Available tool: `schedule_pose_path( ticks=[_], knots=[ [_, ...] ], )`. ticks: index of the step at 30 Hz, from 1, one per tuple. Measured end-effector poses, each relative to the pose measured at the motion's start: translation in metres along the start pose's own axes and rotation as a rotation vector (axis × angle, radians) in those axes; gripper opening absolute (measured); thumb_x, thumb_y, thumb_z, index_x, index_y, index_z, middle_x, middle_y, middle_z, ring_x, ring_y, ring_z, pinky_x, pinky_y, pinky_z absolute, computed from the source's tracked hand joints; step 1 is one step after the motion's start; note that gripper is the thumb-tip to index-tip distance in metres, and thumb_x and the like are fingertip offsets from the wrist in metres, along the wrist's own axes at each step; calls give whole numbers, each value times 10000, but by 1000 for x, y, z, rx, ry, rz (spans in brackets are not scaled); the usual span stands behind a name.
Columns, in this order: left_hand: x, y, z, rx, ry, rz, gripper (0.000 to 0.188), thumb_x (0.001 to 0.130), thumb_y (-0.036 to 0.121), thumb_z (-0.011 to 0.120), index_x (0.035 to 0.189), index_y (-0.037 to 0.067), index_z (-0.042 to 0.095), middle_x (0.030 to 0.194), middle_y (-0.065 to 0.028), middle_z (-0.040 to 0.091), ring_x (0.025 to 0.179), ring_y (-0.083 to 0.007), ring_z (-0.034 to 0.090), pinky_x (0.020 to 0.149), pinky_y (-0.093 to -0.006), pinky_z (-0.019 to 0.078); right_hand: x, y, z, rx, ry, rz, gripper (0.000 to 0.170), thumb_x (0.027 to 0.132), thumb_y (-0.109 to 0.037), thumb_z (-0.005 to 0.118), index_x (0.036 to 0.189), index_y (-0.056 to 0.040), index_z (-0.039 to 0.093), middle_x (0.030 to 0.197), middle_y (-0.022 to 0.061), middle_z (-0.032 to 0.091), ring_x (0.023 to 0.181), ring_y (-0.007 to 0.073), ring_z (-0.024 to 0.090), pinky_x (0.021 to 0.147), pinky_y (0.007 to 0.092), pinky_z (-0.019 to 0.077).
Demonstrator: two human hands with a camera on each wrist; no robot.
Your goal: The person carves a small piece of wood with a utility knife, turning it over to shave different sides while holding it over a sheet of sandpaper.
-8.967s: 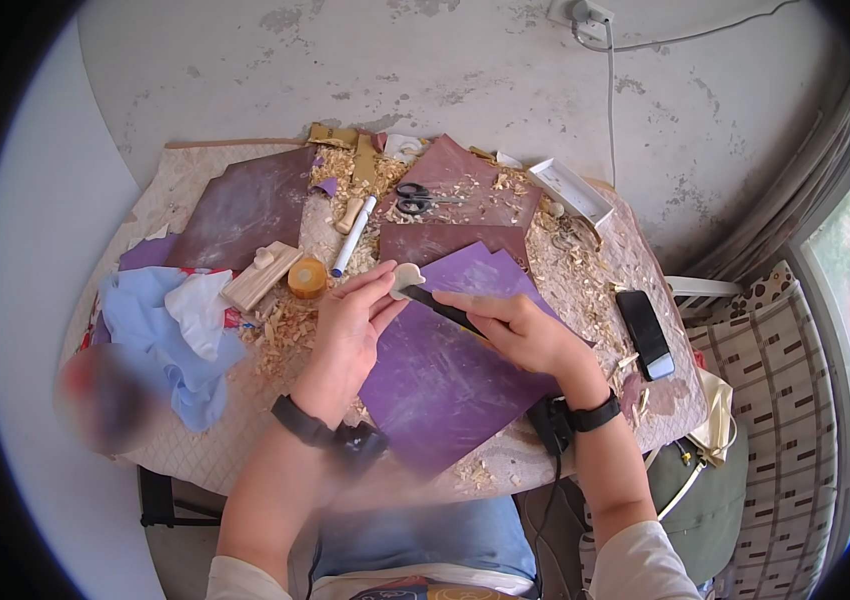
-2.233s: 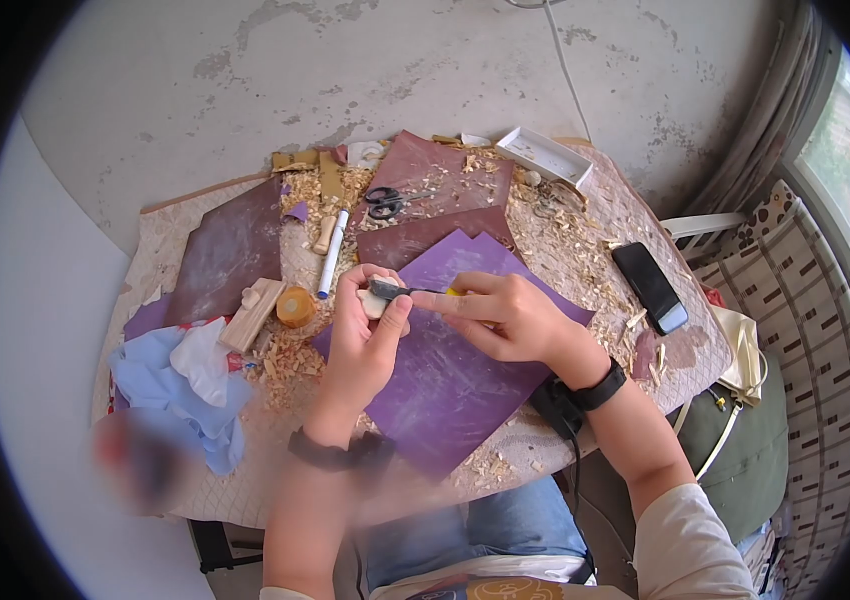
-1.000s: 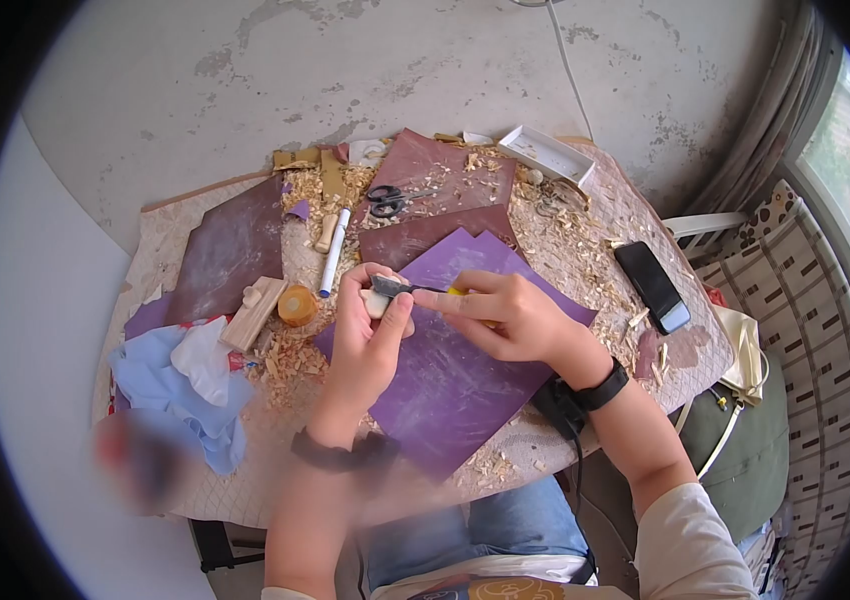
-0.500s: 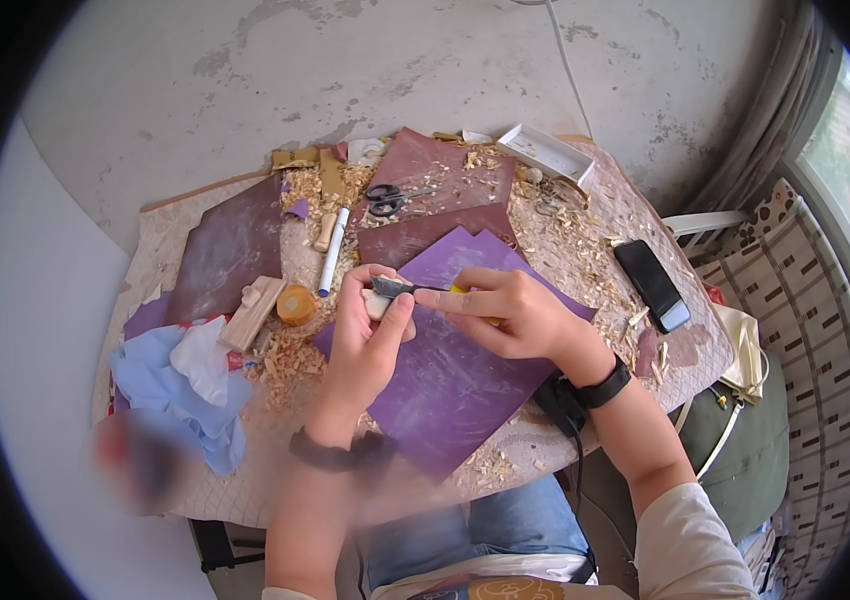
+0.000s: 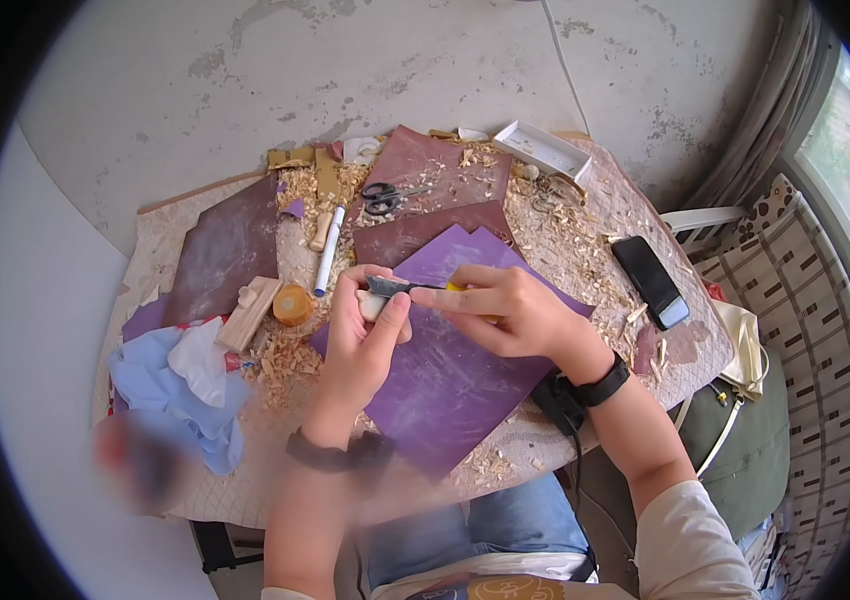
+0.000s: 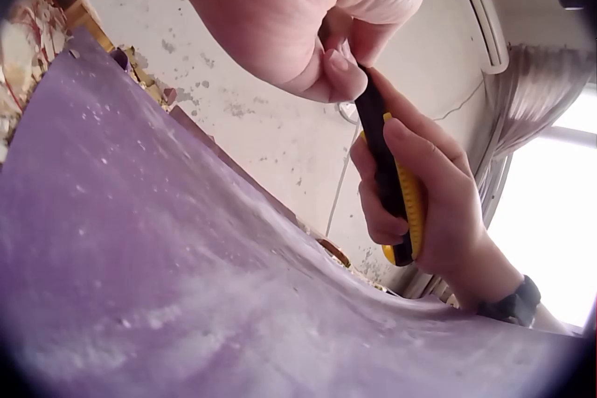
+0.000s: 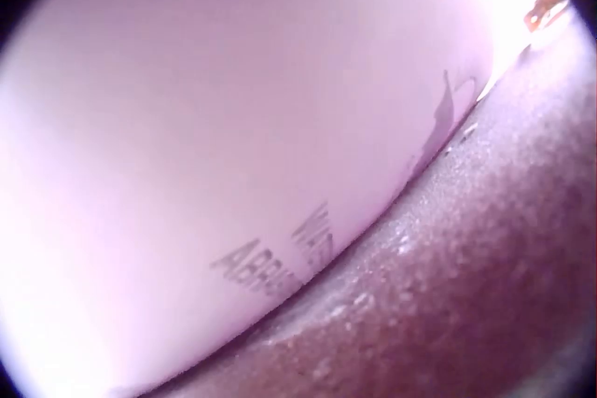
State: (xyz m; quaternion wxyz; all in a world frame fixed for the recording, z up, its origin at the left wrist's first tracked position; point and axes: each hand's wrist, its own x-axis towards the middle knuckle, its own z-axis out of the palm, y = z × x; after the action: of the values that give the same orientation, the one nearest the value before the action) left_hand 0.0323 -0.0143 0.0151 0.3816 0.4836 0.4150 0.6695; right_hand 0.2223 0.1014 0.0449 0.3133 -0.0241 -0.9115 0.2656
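Nearest, the left hand [image 5: 363, 345] curls its fingers round a pale, rounded wood piece [image 5: 372, 306], its thumb up against the knife [image 5: 388, 287]. The right hand [image 5: 510, 315] wraps its fingers round the smooth black-and-yellow handle. The dark flat blade lies against the piece, above the purple sheet [image 5: 445, 400]. The knife's long axis runs almost straight across the body, blade toward the left, handle toward the right. Nine seconds ago it sloped more steeply, and the piece stood out past straighter left fingers; now it sits deeper in the hand.

The sheet, dusted white, lies on a counter [image 5: 220, 495] with a quilted cover. On the left are crumpled blue cloth [image 5: 160, 365], a wood block [image 5: 250, 312] with a knob, a round amber tape roll [image 5: 293, 305] and curly shavings [image 5: 290, 365]; on the right, a glossy phone [image 5: 651, 282]. Farther off come a white marker [image 5: 329, 250], scissors [image 5: 381, 198] and a shallow white box [image 5: 543, 150], before a flaking wall [image 5: 425, 70].
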Motion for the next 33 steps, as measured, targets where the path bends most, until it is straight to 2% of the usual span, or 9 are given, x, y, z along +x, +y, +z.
schedule_pose_path(
  ticks=[8, 14, 20, 24, 26, 27, 29, 31, 33],
  knots=[
    [-1, 5, 4, 0, -5, 18, 307, 1007, 157, 606, 1262, 72, 459, 993, -20, 579, 708, -61, 491, 609, -227, 386, 1, 5, 2, 166, 27, -78, 456, 856, -15, 637, 1292, -144, 674, 775, 108, 581, 578, 272, 555, 541, 381, 445],
    [0, 5, 2, -48, -12, -39, 317, 1012, 151, 592, 1278, 59, 445, 938, 2, 559, 703, -58, 458, 621, -229, 376, 1, 1, 3, -133, 35, -79, 442, 851, 29, 641, 1277, -83, 682, 787, 124, 582, 591, 261, 537, 565, 343, 462],
    [4, 12, 1, -332, 23, -34, 284, 1012, 176, 532, 1267, 62, 482, 1135, -37, 514, 760, -74, 424, 651, -244, 370, 3, 0, 11, -96, 272, -47, 518, 873, 66, 604, 1377, -54, 590, 800, 118, 563, 643, 242, 549, 594, 338, 469],
    [8, 19, -1, -564, 38, -44, 246, 1009, 174, 526, 1224, 56, 515, 1072, -27, 548, 743, -72, 420, 648, -252, 369, 4, 0, 9, -170, 326, -37, 539, 880, 75, 594, 1405, -41, 553, 783, 112, 538, 656, 236, 550, 594, 347, 464],
    [10, 21, -7, -33, 46, -128, 163, 1002, 141, 516, 1124, 53, 577, 979, -13, 580, 758, -88, 465, 666, -270, 396, 4, 0, 9, -189, 322, -51, 539, 881, 70, 596, 1406, -41, 551, 776, 107, 535, 642, 236, 549, 581, 351, 462],
    [10, 16, -9, -33, 46, -128, 163, 1002, 141, 516, 1124, 53, 577, 979, -13, 580, 758, -88, 465, 666, -270, 396, 4, -1, 8, -241, 272, -24, 544, 881, 61, 601, 1413, -40, 544, 773, 103, 536, 627, 237, 548, 567, 352, 463],
    [10, -2, -13, 1169, -3, 368, 93, 988, 117, 539, 969, 41, 588, 910, -25, 588, 790, -107, 505, 708, -279, 437, 3, -1, 8, -295, 220, 5, 550, 881, 52, 606, 1419, -39, 536, 770, 99, 537, 612, 237, 547, 552, 352, 463],
    [11, -3, -9, 1110, 47, 387, 97, 972, 124, 575, 973, 28, 594, 957, -25, 602, 778, -104, 535, 675, -268, 444, 3, 0, 11, -308, 245, 8, 568, 878, 24, 626, 1433, -37, 517, 769, 97, 546, 592, 245, 551, 533, 356, 464],
    [10, 7, -2, 515, 128, 42, 121, 965, 142, 621, 989, 25, 601, 908, -9, 615, 726, -72, 527, 627, -243, 430, 4, 3, 12, -304, 253, 13, 583, 886, -18, 637, 1450, -40, 491, 772, 99, 554, 580, 261, 559, 520, 368, 467]
  ],
)
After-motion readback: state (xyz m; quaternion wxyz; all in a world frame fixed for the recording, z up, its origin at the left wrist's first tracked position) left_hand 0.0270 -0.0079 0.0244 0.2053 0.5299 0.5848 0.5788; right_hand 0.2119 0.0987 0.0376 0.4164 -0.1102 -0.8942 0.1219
